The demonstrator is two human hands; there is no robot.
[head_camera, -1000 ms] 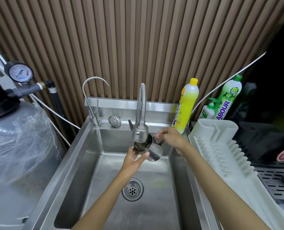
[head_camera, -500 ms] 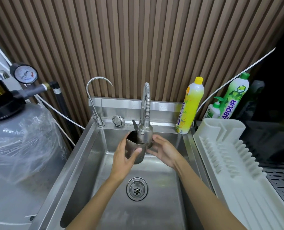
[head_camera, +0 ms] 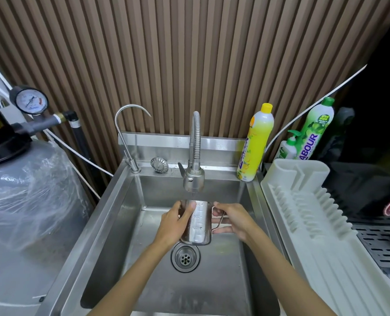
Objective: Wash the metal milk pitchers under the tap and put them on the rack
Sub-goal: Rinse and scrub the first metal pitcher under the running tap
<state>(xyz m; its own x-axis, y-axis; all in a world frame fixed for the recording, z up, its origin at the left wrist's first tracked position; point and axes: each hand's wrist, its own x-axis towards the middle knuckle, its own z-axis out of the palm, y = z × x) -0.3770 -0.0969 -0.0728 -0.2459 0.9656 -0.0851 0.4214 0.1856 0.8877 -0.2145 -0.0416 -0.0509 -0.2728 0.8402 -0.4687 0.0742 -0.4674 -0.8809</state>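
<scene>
A steel milk pitcher [head_camera: 199, 222] with measuring marks on its side stands upright in the air over the sink [head_camera: 112, 215], just below the flexible tap head [head_camera: 193, 180]. My left hand [head_camera: 177, 221] wraps around the pitcher's left side. My right hand [head_camera: 233, 218] grips its wire handle on the right. The white plastic drying rack [head_camera: 314, 215] lies to the right of the sink with nothing on it.
A drain [head_camera: 185, 257] sits in the basin under the pitcher. A thin gooseneck tap [head_camera: 126, 135] and a strainer [head_camera: 159, 164] are on the back ledge. A yellow soap bottle [head_camera: 255, 142] and green bottles [head_camera: 314, 128] stand behind the rack. A wrapped tank [head_camera: 23, 190] fills the left.
The pitcher came down from around the tap head and turned upright. My right hand moved from its body to the handle. Both hands now sit lower in the basin.
</scene>
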